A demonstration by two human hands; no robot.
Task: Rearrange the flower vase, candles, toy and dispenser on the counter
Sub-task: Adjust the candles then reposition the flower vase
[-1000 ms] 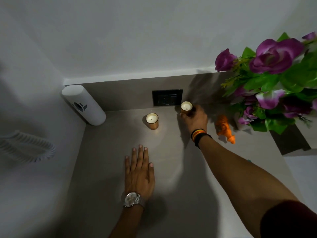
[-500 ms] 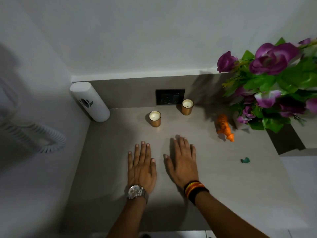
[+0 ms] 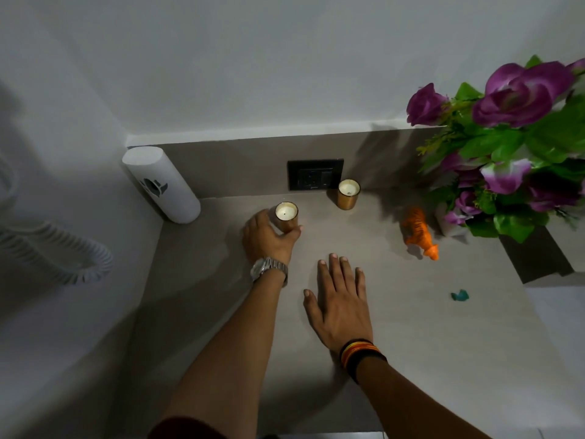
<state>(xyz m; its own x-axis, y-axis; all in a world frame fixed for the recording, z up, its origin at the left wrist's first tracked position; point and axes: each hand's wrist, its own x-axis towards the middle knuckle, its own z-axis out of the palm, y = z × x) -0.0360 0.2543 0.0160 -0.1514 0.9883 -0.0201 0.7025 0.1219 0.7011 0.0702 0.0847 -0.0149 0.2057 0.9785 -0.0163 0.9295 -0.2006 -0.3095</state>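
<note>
**Left hand closes on candle at counter corner**

Grey counter beneath a white wall: the left hand wraps its fingers around the nearer candle, while the right hand lies flat, fingers spread, holding nothing. A second candle stands by the black socket. The white dispenser leans in the corner; the orange toy sits beside the flower vase. Half a second earlier, both hands lay flat.
</note>
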